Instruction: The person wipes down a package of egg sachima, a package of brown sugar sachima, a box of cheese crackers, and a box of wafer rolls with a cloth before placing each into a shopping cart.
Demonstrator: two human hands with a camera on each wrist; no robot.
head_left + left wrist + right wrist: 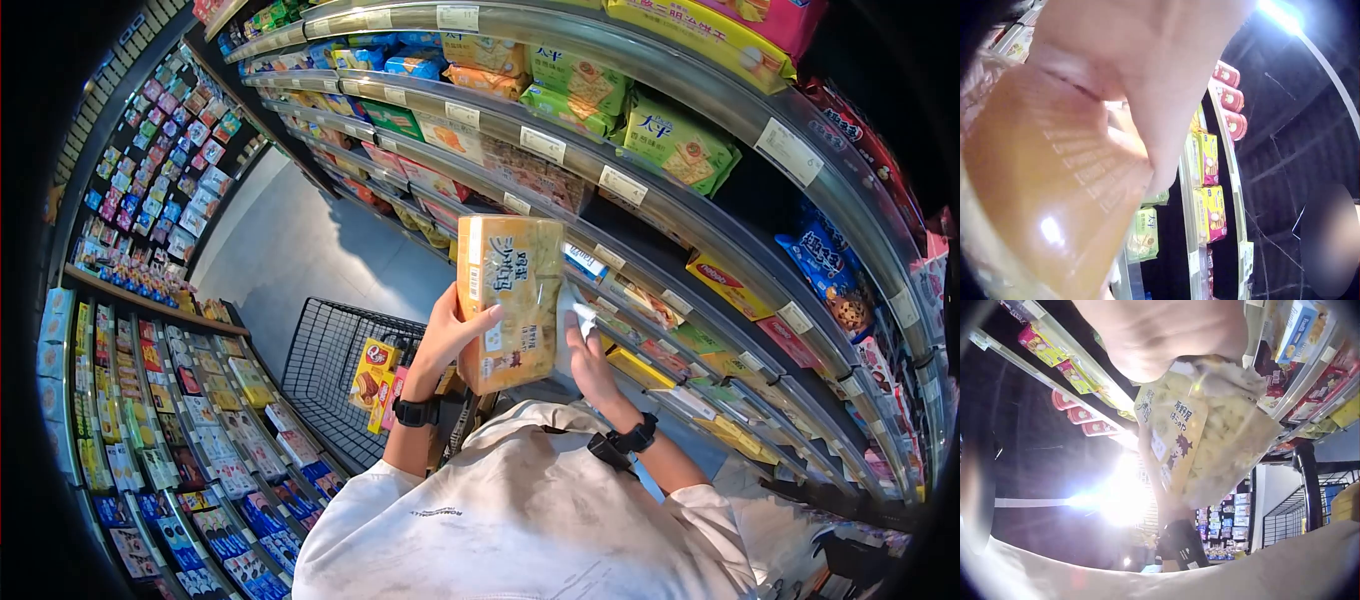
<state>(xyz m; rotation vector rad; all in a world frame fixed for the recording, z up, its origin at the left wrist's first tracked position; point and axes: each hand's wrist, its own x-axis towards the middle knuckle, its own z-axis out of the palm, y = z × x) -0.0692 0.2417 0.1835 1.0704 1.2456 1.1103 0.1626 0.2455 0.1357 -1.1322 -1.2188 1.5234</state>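
A large sachima package [511,300], with an orange printed label and clear sides showing pale pieces, is held up in front of the chest. My left hand [447,335] grips its left side, thumb across the label. The label fills much of the left wrist view close up. On the other side, my right hand [592,365] pinches a white tissue [582,312] against the clear side. From the right wrist view, the crumpled tissue [1225,378] lies along the package's edge under the right hand [1169,337]; those fingertips are partly hidden.
A black wire shopping cart [325,350] stands ahead on the left, with a yellow box [374,372] in it. Snack shelves [560,150] run close along the right, holding green cracker packs [680,145]. More stocked shelves [190,400] line the left side of the grey aisle floor [290,230].
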